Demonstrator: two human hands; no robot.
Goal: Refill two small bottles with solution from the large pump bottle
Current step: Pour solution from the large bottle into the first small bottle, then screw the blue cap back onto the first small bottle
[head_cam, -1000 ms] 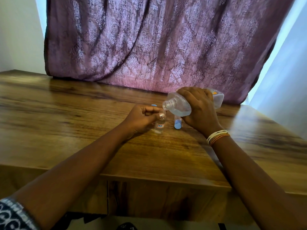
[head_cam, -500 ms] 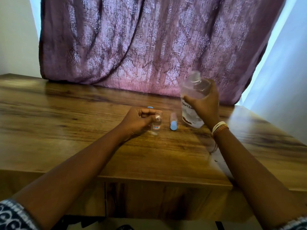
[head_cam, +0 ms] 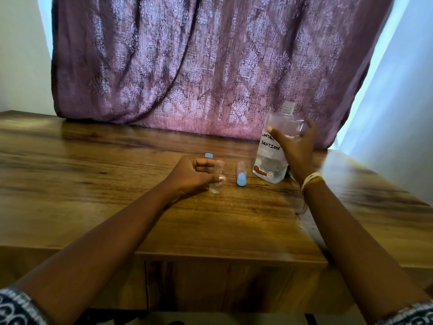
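Note:
The large clear bottle (head_cam: 271,158), labelled SOLUTION and without its pump, stands upright on the wooden table (head_cam: 117,195) at the right. My right hand (head_cam: 295,148) rests on its side with fingers spread, the grip loosening. My left hand (head_cam: 194,174) is closed around a small open clear bottle (head_cam: 216,181) standing upright on the table. A second small bottle (head_cam: 241,175) with a blue cap lies on its side between the two hands. A loose blue cap (head_cam: 209,156) sits just behind my left hand.
A purple patterned curtain (head_cam: 199,66) hangs right behind the table. The table's front edge runs across below my forearms. A pale wall stands to the right.
The large bottle went from tilted over the small bottle to upright and down on the table at the right. My right hand's fingers have opened around it. My left hand stayed on the small bottle.

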